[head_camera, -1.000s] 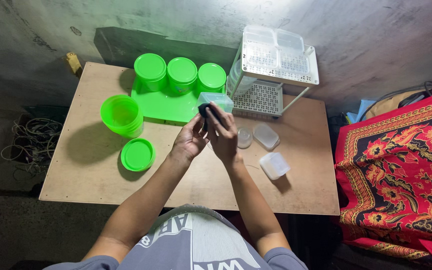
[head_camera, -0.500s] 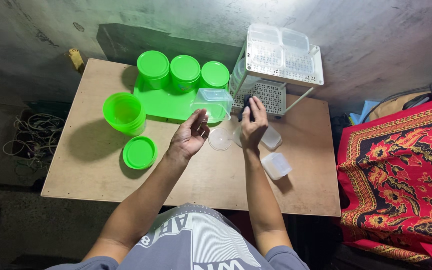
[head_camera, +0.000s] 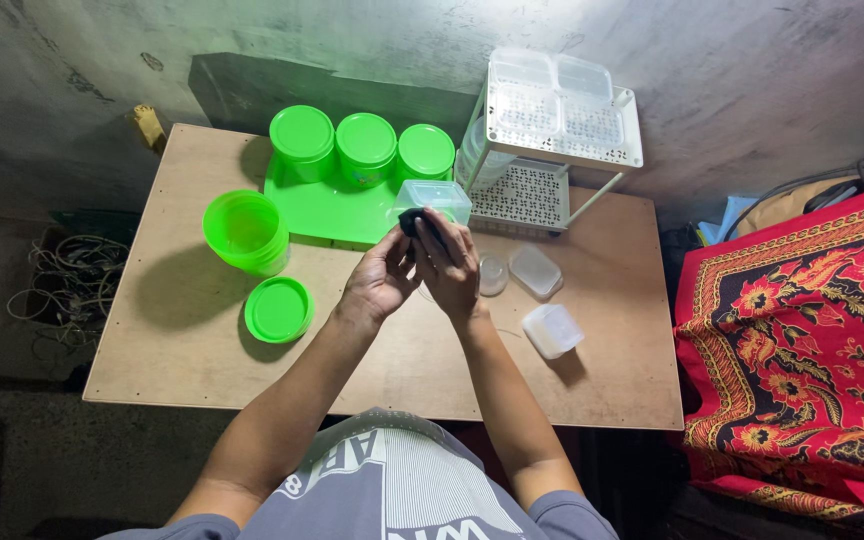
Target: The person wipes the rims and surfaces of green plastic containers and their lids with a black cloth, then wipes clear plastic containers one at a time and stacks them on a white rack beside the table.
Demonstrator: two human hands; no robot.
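I am holding a clear box in my left hand and a black thing in my right hand. Green jars and a white rack are sitting behind on the wood table.

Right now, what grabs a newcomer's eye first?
The bright green set at the table's far left: three lidded jars on a tray, an open tub and a loose lid nearer. At center, left hand and right hand meet around a clear box and a small dark object. A red patterned cloth fills the right.

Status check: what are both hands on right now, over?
Left hand and right hand together, gripping clear plastic container with small black object. Above wooden table, beside green tray. Nothing blocking.
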